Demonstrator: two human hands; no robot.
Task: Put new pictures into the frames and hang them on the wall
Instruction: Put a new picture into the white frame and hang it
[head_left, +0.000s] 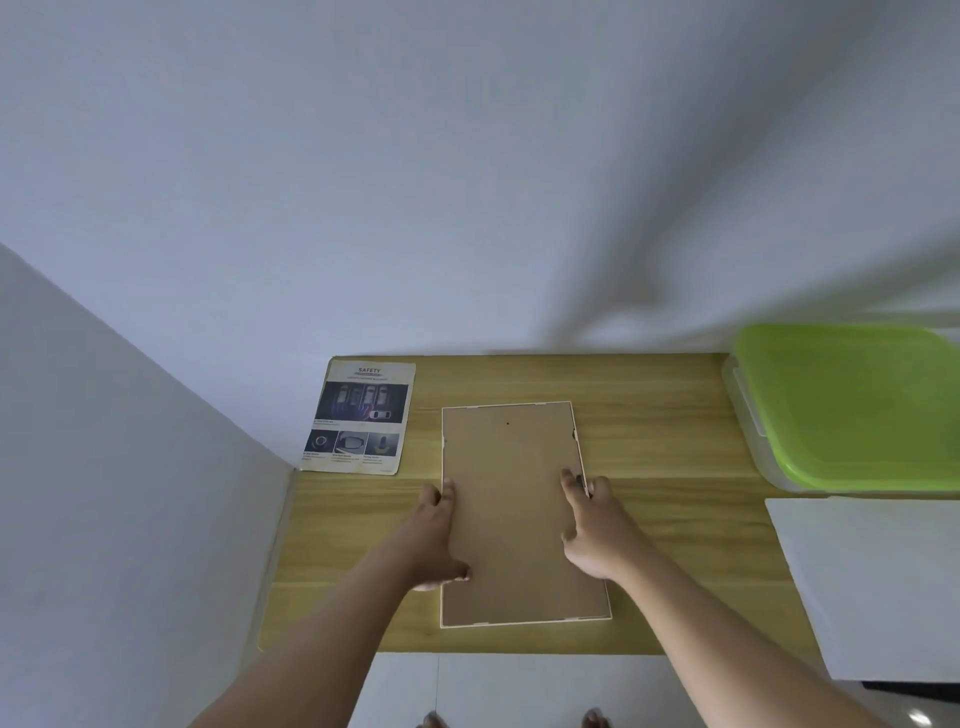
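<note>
Slippage threatens: left hand (439, 535) and right hand (592, 525) clasp long edges of the face-down picture frame (524, 622); tilting could loosen its backing board (509, 457).

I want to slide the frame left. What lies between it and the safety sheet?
Only bare wooden tabletop separates the picture frame and safety sheet, in the head view.
</note>
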